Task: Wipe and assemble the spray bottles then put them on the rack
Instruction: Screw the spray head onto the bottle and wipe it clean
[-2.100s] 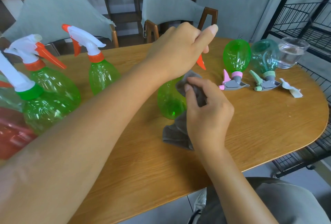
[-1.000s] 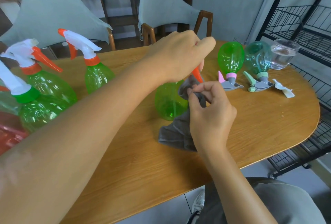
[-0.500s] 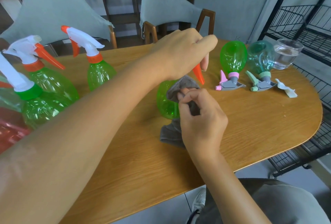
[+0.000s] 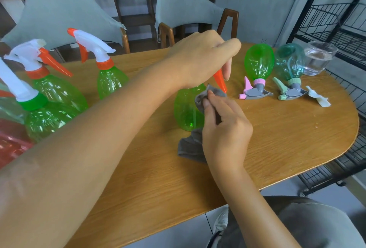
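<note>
I had the left hand (image 4: 200, 57) curled over the spray head of the green bottle (image 4: 187, 110), which stood near the middle of the table (image 4: 277, 140); only its orange trigger (image 4: 220, 81) showed below my fingers. The right hand (image 4: 224, 129) pinched the grey cloth (image 4: 190, 146) against the bottle's shoulder, the rest of the cloth trailing onto the table toward the near edge.

To wipe well, I judged I should keep the head held firm so the bottle could not tip, and work the cloth round the shoulder and down the body, turning the bottle rather than stretching for the far side.

By my count: four assembled bottles toward the left edge, two with orange collars, one with a green collar, and a reddish one cut off by the frame. Two more bottles rested upside down on their heads toward the far right edge, one green (image 4: 259, 61) and one teal (image 4: 290, 61). One glass (image 4: 319, 58) stood beyond them, one loose white piece (image 4: 318, 99) beside them, and the wire rack (image 4: 334, 20) off the right edge
</note>
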### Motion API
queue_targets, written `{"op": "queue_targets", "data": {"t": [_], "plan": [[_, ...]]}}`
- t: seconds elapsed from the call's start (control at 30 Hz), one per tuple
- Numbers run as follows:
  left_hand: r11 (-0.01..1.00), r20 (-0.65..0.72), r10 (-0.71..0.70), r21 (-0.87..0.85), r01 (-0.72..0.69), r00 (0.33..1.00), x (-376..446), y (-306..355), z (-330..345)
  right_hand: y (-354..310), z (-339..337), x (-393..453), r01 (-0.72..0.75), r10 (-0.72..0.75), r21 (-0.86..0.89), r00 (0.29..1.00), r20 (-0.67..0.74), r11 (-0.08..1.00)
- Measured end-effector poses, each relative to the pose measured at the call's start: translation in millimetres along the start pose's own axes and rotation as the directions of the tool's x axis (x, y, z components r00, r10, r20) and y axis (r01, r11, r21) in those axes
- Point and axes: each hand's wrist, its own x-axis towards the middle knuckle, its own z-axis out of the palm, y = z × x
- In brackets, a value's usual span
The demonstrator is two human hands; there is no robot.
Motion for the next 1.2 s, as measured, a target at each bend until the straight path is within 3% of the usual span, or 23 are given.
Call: {"op": "queue_targets", "data": {"t": [0.13, 0.27, 0.43, 0.53, 0.7, 0.8, 0.97, 1.2], "plan": [[1.0, -0.034, 0.004, -0.017, -0.005, 0.999, -2.6, -4.1, 0.9, 2.5, -10.8, -0.1, -0.164, 0.161, 0.017, 0.979, 0.125, 0.986], [1.0, 0.001, -0.013, 0.009, 0.013, 1.0, -2.6, -0.3, -1.8, 8.3, -22.4, 0.3, -0.31, 0.298, -0.008, 0.907, 0.298, 0.951], [0.995, 0.064, -0.075, 0.073, 0.07, 0.995, -4.3, 10.6, -6.2, 16.5, -27.3, 0.5, -0.391, 0.393, -0.095, 0.818, 0.419, 0.915], [0.986, 0.095, -0.08, 0.152, 0.065, 0.992, -7.2, 12.7, -11.5, 16.6, -27.9, 5.2, -0.408, 0.403, -0.088, 0.8, 0.445, 0.909], [0.985, 0.166, -0.081, 0.163, 0.054, 0.983, -10.0, 18.2, -18.1, 7.4, -27.2, 15.2, -0.397, 0.347, 0.072, 0.866, 0.361, 0.915], [0.994, 0.117, -0.103, 0.033, 0.1, 0.988, -11.7, 22.3, -16.7, 0.2, -24.6, 21.2, -0.345, 0.295, 0.125, 0.905, 0.307, 0.93], [0.988, 0.181, -0.113, -0.083, 0.129, 0.977, -12.7, 18.2, -19.7, -3.3, -15.0, 29.1, -0.314, 0.273, 0.151, 0.931, 0.245, 0.937], [0.996, 0.273, -0.067, -0.034, 0.079, 0.96, -8.5, 13.2, -21.5, 0.8, -9.7, 32.3, -0.256, 0.203, 0.175, 0.941, 0.272, 0.951]]}}
